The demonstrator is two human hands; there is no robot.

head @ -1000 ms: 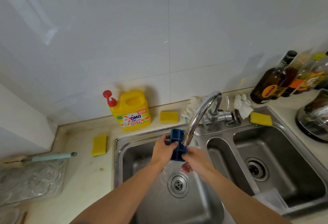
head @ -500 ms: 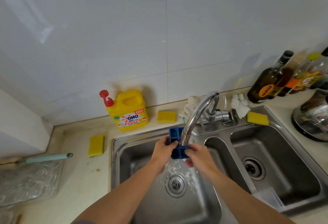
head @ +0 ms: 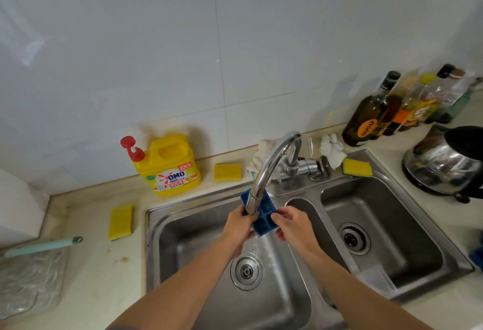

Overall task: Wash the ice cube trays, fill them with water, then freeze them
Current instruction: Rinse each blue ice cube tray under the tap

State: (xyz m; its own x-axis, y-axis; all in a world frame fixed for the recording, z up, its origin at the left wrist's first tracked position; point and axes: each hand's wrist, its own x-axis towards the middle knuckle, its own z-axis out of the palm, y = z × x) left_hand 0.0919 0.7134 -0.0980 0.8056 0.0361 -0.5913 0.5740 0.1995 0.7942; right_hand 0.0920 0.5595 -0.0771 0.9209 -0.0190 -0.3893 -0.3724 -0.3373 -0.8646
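- While water runs into it, the sink [head: 154,238] fills most of the surface [head: 88,277]. It has two steel basins, and the work goes on over the left one.
- The faucet [head: 269,167] arches forward from the back ledge, and its mouth sits directly above the tray.
- The left hand [head: 239,225] has its grip closed round the tray's left long edge. The right hand [head: 294,225] pinches the right long edge, opposite.
- The blue ice cube tray [head: 265,216] hangs over the left basin between the two hands, with its cells facing up. Its long axis runs away from the person: the far end is behind the spout and the near end is tipped lower. Neither hand is nearer, since each flanks one side.
- The drain [head: 245,271] lies straight below.
- The water stream [head: 255,244] spills off the tray's near end toward that drain.
- This looks like the rinsing stage. To bring the other cells under the spout, the tray would likely have to slide along its long axis, with both grips moving together.
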